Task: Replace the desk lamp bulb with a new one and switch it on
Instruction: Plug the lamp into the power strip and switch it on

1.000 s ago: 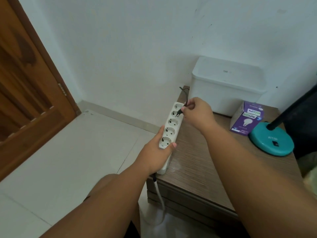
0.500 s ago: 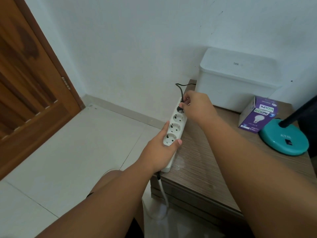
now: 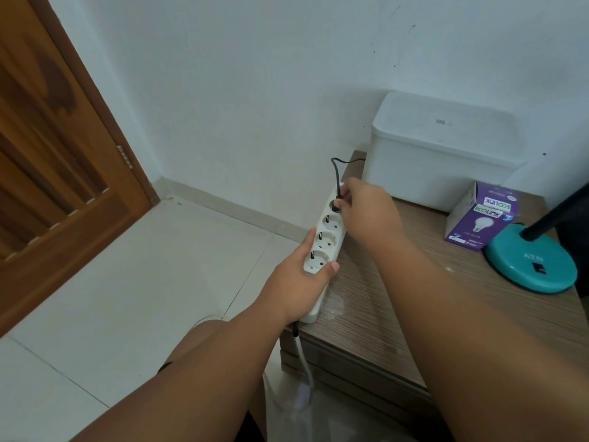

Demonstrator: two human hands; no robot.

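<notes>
A white power strip [image 3: 325,240] lies along the left edge of the wooden table [image 3: 382,301]. My left hand [image 3: 299,279] grips its near end, thumb on top. My right hand [image 3: 366,212] pinches the lamp's black plug [image 3: 335,205], which sits in a socket near the strip's far end; the black cord [image 3: 338,167] loops up and back behind it. The lamp's teal round base [image 3: 532,266] stands at the right with its black stem [image 3: 554,215] rising out of view. A purple bulb box [image 3: 478,218] stands beside the base. The lamp head and bulb are out of view.
A white lidded container [image 3: 439,151] stands at the table's back against the white wall. The strip's white cable [image 3: 302,362] hangs down off the table's front left corner. A wooden door [image 3: 54,154] is at the left, pale floor tiles [image 3: 127,282] below.
My right hand has carried the plug from above the strip down into the socket near its far end. The view has shifted slightly left and down. My left hand has kept its grip.
</notes>
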